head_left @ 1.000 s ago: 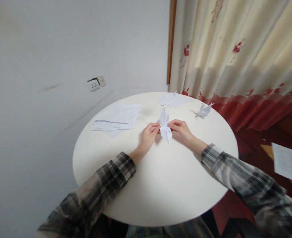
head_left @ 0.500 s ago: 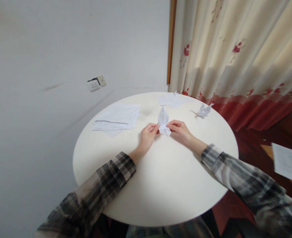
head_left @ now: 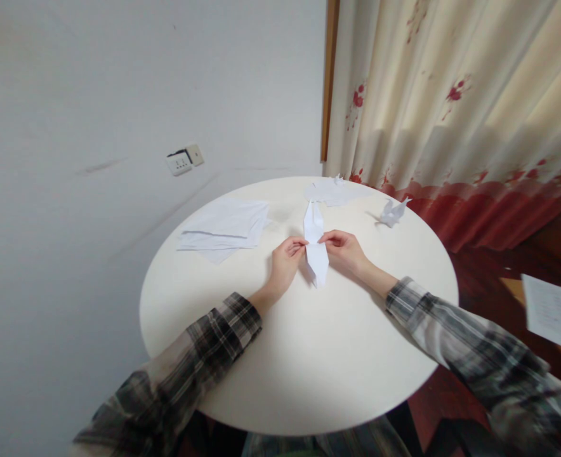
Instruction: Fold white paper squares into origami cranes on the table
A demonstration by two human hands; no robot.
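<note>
A long, narrow folded white paper piece (head_left: 315, 247) lies on the round white table (head_left: 309, 355), its split tip pointing away from me. My left hand (head_left: 285, 261) pinches its left edge at the middle. My right hand (head_left: 347, 249) pinches its right edge opposite. Both hands rest on the tabletop, fingers closed on the paper. Plaid sleeves cover both forearms.
A stack of white paper sheets (head_left: 226, 228) lies at the left rear of the table. More folded paper (head_left: 330, 190) sits at the far edge, and a finished paper crane (head_left: 392, 211) stands at the right rear. A curtain (head_left: 456, 114) hangs behind; a printed sheet (head_left: 554, 311) lies at far right.
The paper piece, short and flared with its lower half folded up half a second ago, has been flattened out into a long narrow shape. Both hands stay in nearly the same place.
</note>
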